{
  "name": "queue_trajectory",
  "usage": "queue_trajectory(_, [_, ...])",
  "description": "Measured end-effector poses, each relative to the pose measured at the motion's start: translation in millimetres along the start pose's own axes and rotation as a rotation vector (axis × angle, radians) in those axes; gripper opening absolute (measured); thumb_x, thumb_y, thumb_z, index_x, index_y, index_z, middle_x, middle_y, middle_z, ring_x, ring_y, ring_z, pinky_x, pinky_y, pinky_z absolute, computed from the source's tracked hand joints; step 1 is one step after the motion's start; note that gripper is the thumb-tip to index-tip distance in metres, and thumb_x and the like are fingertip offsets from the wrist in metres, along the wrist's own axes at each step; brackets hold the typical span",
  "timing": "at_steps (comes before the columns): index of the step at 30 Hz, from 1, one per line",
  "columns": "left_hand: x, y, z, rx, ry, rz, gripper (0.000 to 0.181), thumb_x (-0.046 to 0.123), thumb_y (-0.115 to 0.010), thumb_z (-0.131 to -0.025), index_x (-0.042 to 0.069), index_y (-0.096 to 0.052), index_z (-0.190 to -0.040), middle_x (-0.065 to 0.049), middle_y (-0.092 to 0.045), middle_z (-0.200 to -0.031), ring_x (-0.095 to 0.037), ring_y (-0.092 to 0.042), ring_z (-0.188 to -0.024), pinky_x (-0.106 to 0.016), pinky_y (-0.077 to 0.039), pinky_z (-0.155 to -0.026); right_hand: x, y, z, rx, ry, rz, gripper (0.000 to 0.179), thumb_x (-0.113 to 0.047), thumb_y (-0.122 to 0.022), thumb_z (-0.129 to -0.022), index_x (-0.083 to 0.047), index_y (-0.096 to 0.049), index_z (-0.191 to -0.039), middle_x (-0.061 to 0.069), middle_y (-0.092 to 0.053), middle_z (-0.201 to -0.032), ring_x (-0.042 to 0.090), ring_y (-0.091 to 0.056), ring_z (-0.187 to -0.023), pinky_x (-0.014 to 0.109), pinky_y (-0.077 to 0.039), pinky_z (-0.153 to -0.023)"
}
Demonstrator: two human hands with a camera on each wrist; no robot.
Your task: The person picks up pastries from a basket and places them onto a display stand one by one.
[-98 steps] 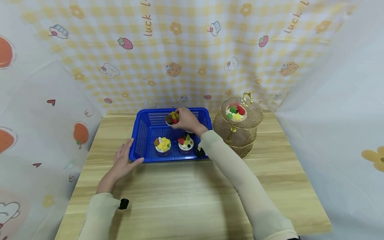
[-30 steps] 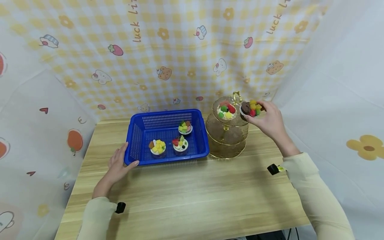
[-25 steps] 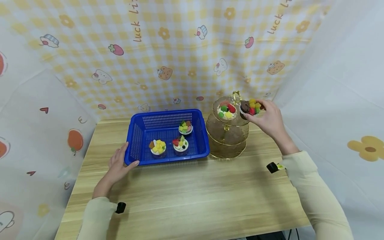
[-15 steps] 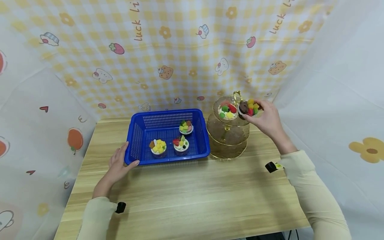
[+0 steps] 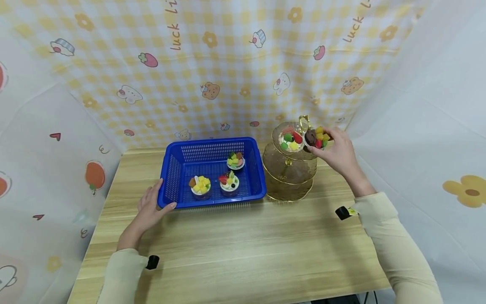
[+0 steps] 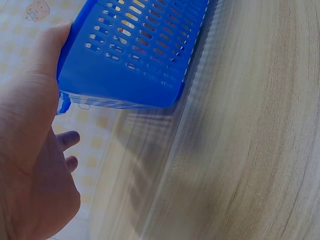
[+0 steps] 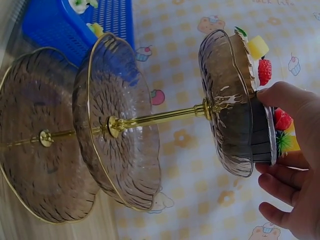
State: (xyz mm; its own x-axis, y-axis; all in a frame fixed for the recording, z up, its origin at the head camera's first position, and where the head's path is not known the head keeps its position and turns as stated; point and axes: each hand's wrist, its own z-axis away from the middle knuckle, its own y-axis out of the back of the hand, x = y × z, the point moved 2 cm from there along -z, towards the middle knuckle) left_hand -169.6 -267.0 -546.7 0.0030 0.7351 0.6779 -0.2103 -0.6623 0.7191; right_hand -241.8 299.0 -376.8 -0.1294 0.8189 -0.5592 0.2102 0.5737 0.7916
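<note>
My right hand (image 5: 338, 154) holds a chocolate cupcake (image 5: 311, 138) topped with fruit, between thumb and fingers. In the right wrist view its dark cup (image 7: 261, 135) stands in the top tier of a clear, gold-rimmed three-tier stand (image 7: 117, 165); whether it bears on the tier is hard to tell. A cream fruit tart (image 5: 291, 141) sits on that tier to its left. My left hand (image 5: 149, 207) rests spread at the front left corner of a blue basket (image 5: 212, 203), thumb along the front rim. In the left wrist view, two fingertips (image 6: 70, 141) hang apart from the basket.
Inside the basket are a yellow fruit cupcake (image 5: 200, 185), a white cream cupcake (image 5: 229, 183) and another fruit cupcake (image 5: 236, 160). The wooden table (image 5: 228, 253) ends at a checked cloth (image 5: 228, 63) behind. A gold handle (image 5: 304, 122) rises from the stand's top.
My right hand has lifted the chocolate cupcake from the basket and carried it right to the stand's top tier. Lately it shifted slightly left, close to the tart. My left hand stayed at the basket corner.
</note>
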Motion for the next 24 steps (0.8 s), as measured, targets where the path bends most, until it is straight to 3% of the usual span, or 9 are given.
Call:
queue_trajectory(11, [1.2, 0.4, 0.5, -0.01, 0.007, 0.004, 0.101, 0.05, -0.062, -0.093, 0.027, 0.011, -0.159, -0.022, 0.002, -0.166, -0.052, 0.01, -0.149, -0.074, 0.01, -0.111, 1, 0, 3.3, -0.007, 0.006, -0.03, 0.066, -0.032, -0.083, -0.079, -0.004, -0.057, -0.133, 0.019, -0.059, -0.124, 0.039, -0.052, -0.12, 0.059, -0.039, -0.101])
queue_trajectory(16, [1.3, 0.6, 0.8, -0.011, 0.007, 0.003, 0.101, 0.05, -0.062, -0.093, 0.028, 0.011, -0.159, -0.024, 0.001, -0.166, -0.053, 0.009, -0.149, -0.075, 0.009, -0.111, 1, 2, 4.3, -0.024, -0.001, -0.015, 0.072, -0.035, -0.083, -0.079, -0.004, -0.053, -0.137, 0.02, -0.057, -0.129, 0.041, -0.049, -0.124, 0.061, -0.037, -0.103])
queue_trajectory(20, [1.8, 0.3, 0.1, -0.011, 0.009, 0.011, 0.101, 0.051, -0.062, -0.093, 0.028, 0.011, -0.159, -0.026, 0.0, -0.165, -0.052, 0.009, -0.149, -0.074, 0.009, -0.111, -2, 8, 6.2, -0.063, -0.022, -0.008, 0.081, -0.039, -0.082, -0.079, -0.003, -0.047, -0.144, 0.022, -0.055, -0.135, 0.042, -0.047, -0.128, 0.061, -0.035, -0.107])
queue_trajectory(24, [1.9, 0.7, -0.5, -0.015, 0.015, 0.016, 0.101, 0.051, -0.062, -0.093, 0.029, 0.011, -0.159, -0.026, 0.0, -0.165, -0.052, 0.009, -0.15, -0.074, 0.01, -0.112, -9, 22, 7.1, -0.046, -0.008, -0.03, 0.084, -0.035, -0.083, -0.079, -0.003, -0.044, -0.146, 0.023, -0.055, -0.138, 0.04, -0.047, -0.128, 0.059, -0.035, -0.107])
